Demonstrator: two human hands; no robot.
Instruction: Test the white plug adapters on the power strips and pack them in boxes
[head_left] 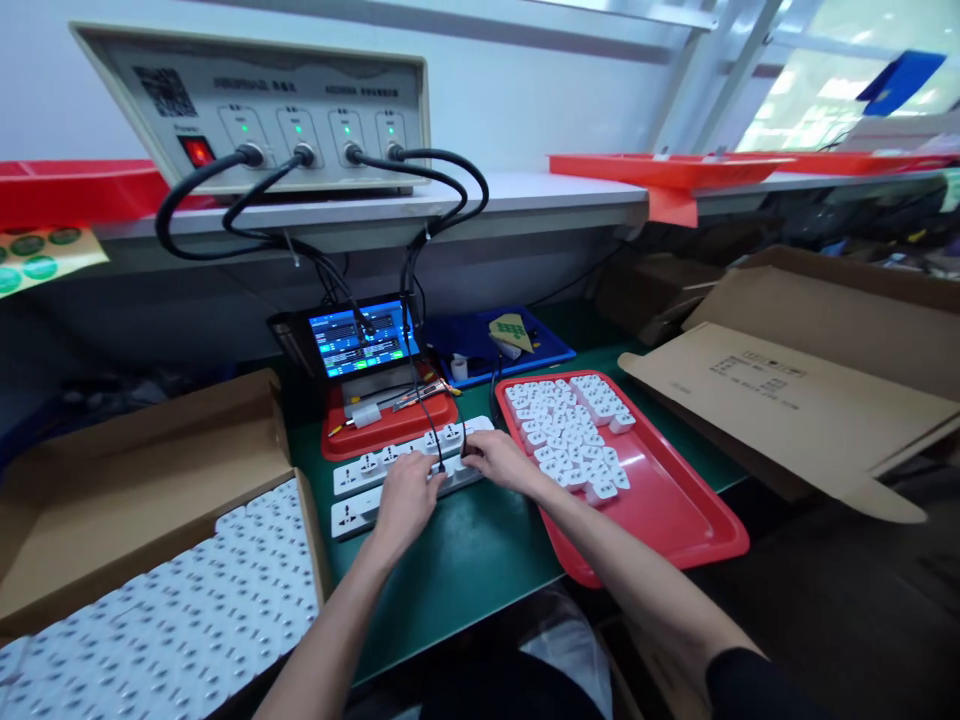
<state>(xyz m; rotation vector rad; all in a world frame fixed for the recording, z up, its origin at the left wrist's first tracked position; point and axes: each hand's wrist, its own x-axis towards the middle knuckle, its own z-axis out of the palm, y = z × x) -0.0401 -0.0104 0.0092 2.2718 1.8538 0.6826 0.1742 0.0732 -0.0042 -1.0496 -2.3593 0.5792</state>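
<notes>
Two white power strips (352,516) lie side by side on the green table. Over the front strip, my left hand (409,492) is closed, its thumb and fingers pinching the end of a black cable (433,425). My right hand (496,458) reaches across to the same strip's right part, fingers closed around a second black cable end. My fingers hide how both cable ends meet the strip. Right of the strips, a red tray (667,530) carries many small white chargers (559,420). At the left, a cardboard box (135,450) is packed with rows of similar white chargers (202,590).
A tester box (300,120) with lit green lights stands on the shelf (525,195), its black cables hanging down. Below are a screen (364,335), a small red tray (397,425) and a blue tray (555,345). An open carton (795,400) sits at the right.
</notes>
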